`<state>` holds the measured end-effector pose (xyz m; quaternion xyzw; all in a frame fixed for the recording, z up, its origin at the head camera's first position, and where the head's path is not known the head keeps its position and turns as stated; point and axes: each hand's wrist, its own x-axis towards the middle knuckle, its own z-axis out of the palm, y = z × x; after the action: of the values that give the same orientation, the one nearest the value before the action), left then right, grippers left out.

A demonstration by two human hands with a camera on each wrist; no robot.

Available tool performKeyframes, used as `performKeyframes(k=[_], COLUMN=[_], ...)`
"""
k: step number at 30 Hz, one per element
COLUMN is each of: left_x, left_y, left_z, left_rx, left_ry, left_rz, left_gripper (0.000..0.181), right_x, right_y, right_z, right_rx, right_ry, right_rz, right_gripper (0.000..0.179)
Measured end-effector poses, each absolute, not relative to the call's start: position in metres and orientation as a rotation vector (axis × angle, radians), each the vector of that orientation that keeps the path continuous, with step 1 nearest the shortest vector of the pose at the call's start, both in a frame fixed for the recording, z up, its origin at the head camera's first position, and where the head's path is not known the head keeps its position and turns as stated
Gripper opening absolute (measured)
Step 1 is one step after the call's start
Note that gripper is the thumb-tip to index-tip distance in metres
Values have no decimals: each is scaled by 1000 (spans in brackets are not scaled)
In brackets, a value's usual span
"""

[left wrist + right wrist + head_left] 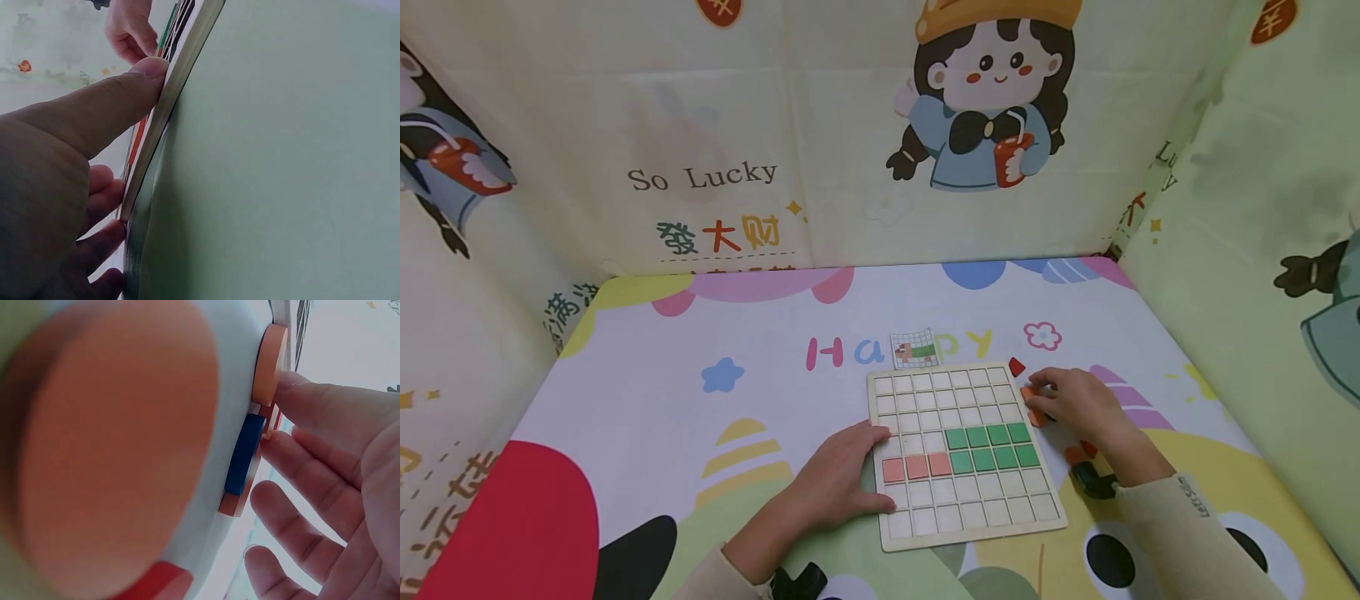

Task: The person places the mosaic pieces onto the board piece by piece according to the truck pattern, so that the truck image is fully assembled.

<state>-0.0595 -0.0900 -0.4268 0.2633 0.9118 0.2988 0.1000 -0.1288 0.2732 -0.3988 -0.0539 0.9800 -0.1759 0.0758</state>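
Observation:
A pale wooden grid board (973, 539) lies on the patterned cloth. Green square tiles (1002, 457) fill two short rows at its right, and pink tiles (917, 467) sit at the left of the lower row. My left hand (838, 475) rests against the board's left edge, thumb and fingertips on the rim. Beyond the right edge, my right hand (1078, 404) is at some loose pieces. In the right wrist view its thumb touches an orange rounded piece (269, 365), with the index fingertip at a small reddish piece below. A blue piece (244, 453) lies nearby.
A small picture card (914, 348) lies against the board's far edge. One red piece (1017, 367) sits by the far right corner. Close to the right wrist lie an orange disc (119, 444) and another red piece (165, 584). Printed cloth walls (835, 208) surround the table.

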Motion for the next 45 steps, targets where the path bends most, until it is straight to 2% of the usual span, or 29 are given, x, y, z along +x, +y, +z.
performKeyframes(k=[28, 45], left_x=[-60, -61], left_y=[-90, -90], left_z=[-428, -427], left_rx=[775, 763], left_ry=[2688, 2676], left_rz=[896, 892], left_gripper=[82, 82], right_x=[-130, -121], right_y=[272, 260], right_z=[-401, -389], right_rx=[-128, -153], right_ry=[2940, 2968], right_rz=[-533, -663], right_gripper=[42, 42])
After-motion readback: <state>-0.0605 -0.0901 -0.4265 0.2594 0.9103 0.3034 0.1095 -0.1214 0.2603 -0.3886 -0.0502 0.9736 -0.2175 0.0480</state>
